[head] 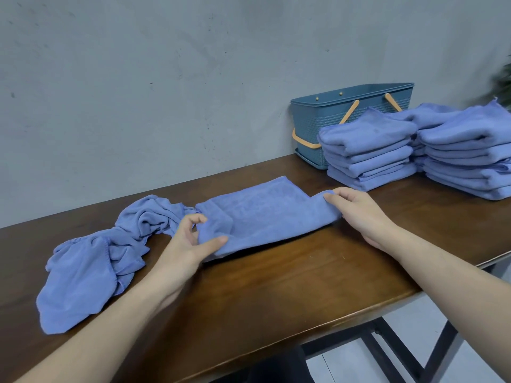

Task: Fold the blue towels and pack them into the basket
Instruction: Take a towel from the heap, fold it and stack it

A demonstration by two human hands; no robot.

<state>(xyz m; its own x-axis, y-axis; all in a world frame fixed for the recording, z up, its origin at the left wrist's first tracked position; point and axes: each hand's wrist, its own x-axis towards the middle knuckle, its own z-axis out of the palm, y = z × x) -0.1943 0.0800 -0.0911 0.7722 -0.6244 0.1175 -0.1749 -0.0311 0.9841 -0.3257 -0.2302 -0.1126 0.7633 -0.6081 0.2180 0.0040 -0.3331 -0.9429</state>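
Observation:
A blue towel [262,214] lies partly folded in the middle of the brown table [276,286]. My left hand [188,244] pinches its near left corner between thumb and fingers. My right hand [359,214] grips its right end, lifting a corner slightly. A crumpled heap of unfolded blue towels [96,255] lies to the left. Two stacks of folded blue towels [367,150] [470,153] stand at the back right. Behind them sits the teal basket [318,117] with orange handles, against the wall; its inside is hidden.
A grey wall [166,92] runs along the table's far edge. The table's near edge slants down to the right, with black metal legs [387,344] and a pale tiled floor below. A blurred green plant [504,84] shows at the right edge.

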